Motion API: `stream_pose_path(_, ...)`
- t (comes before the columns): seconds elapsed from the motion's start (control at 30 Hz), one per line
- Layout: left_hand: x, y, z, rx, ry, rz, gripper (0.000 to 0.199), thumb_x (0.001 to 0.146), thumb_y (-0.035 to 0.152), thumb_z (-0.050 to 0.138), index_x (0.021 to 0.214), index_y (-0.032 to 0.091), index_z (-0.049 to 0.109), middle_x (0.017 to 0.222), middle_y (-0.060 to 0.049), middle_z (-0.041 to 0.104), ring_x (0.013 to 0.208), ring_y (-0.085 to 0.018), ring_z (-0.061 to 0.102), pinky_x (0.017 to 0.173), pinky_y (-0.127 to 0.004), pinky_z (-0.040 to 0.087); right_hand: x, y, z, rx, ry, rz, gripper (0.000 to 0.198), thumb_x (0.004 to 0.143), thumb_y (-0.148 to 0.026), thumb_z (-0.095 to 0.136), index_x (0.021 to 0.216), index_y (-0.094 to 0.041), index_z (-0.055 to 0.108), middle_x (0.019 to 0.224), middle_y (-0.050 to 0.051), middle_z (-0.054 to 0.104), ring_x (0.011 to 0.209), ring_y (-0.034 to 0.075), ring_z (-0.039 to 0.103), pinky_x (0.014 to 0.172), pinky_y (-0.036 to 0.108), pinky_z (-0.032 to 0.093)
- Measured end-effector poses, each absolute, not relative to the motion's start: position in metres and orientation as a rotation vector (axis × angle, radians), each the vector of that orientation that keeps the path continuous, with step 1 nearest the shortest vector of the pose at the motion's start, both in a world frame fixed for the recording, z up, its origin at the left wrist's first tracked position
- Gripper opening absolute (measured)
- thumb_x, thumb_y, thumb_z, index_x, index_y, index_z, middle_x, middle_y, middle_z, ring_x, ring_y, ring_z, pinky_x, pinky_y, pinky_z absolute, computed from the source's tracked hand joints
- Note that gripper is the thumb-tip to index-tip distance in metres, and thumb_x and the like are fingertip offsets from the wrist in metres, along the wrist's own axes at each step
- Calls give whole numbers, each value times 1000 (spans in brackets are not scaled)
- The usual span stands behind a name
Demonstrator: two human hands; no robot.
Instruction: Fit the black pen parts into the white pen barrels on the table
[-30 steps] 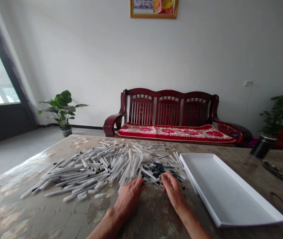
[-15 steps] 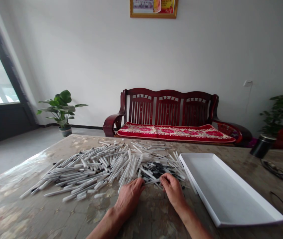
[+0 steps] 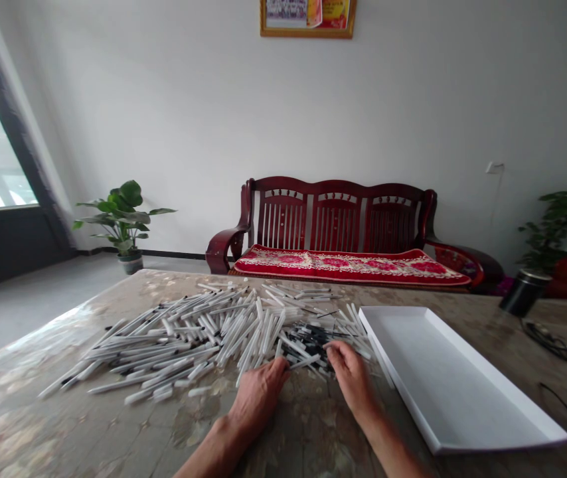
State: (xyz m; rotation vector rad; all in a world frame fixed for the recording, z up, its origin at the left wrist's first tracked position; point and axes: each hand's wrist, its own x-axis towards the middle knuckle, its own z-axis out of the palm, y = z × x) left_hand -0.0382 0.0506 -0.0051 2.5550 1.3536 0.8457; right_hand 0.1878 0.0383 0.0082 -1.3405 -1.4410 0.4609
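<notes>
Brown patterned tabletop point(image 3: 139, 441): slim white plastic pen barrel point(image 3: 305, 362) now pinched by left hand point(image 3: 262, 388) alone; right hand point(image 3: 349, 368) has let go, shifted to black pen parts point(image 3: 308, 338), its grip unclear.

The patterned table point(image 3: 139, 438) bears pens point(image 3: 265, 332), a white tray point(image 3: 467, 378), a canister point(image 3: 523, 295).

Left hand's grip point(image 3: 262, 385) on one white pen point(image 3: 306, 362); right hand's grip point(image 3: 348, 372) at black parts point(image 3: 308, 336), hold unclear. White pile point(image 3: 174, 348) runs toward desk's point(image 3: 114, 451) left edge, tray point(image 3: 467, 378) to its right, settee point(image 3: 336, 222) past far edge.
</notes>
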Motion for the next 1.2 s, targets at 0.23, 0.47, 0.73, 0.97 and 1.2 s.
stream_pose_path(0.23,-35,48,-2,2519,1381,799,22,96,25,39,88,23,59,78,-4,72,70,-19,70,60,-27,48,176,33,10,-1415,-1507,488,34,88,-50,51,74,-22,65,62,0,63,60,17,58,57,24,42)
stream_pose_path(0.47,-34,46,0,2512,1395,765,20,96,25,41,89,23,59,78,-3,72,70,-19,70,61,-27,47,175,40,3,-1354,-1389,704,34,84,-52,51,69,-22,60,58,-1,59,49,15,53,49,24,41)
stream_pose_path(0.73,-45,47,14,2444,1672,713,25,98,31,38,87,23,58,79,-3,71,74,-18,69,59,-25,42,212,49,7,-1488,-1148,293,38,85,-56,46,74,-22,60,63,3,62,61,20,57,58,30,45)
stream_pose_path(0.97,-49,45,25,2307,1857,628,24,99,31,35,94,22,57,81,-2,70,76,-18,69,61,-25,42,228,52,6,-1576,-1076,275,41,83,-57,47,88,-20,64,80,8,71,75,25,64,67,33,49)
stream_pose_path(1.2,-32,40,14,2576,1555,785,21,98,26,39,90,22,58,83,-4,69,78,-19,67,67,-28,45,187,28,20,-1416,-1355,557,47,92,-60,38,90,-22,67,62,1,62,56,19,58,54,28,45)
